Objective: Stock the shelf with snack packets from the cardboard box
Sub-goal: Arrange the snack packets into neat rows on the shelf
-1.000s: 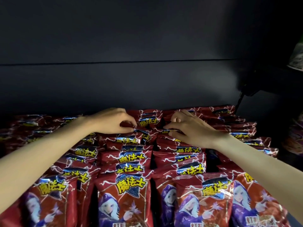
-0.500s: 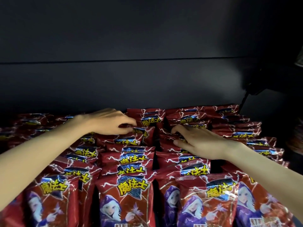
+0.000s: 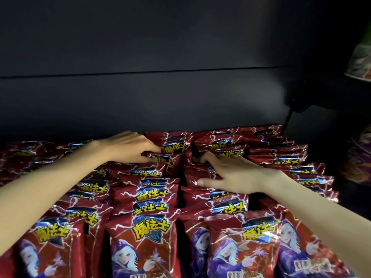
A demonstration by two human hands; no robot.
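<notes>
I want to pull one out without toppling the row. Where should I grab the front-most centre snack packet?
Pinch the front centre snack packet by its crimped top edge, coming from above and in front. It stands upright with neighbours tight at its sides and behind, so probably only that edge is free.

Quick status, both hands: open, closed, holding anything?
Left hand: fingers curled onto a red foil snack packet; actual grip cannot be told.
Right hand: open, fingers spread flat on the packet rows.

Red snack packets [image 3: 149, 199] with yellow lettering and a purple-hooded figure stand upright in packed rows reaching the shelf's back panel [image 3: 140, 101]
</notes>
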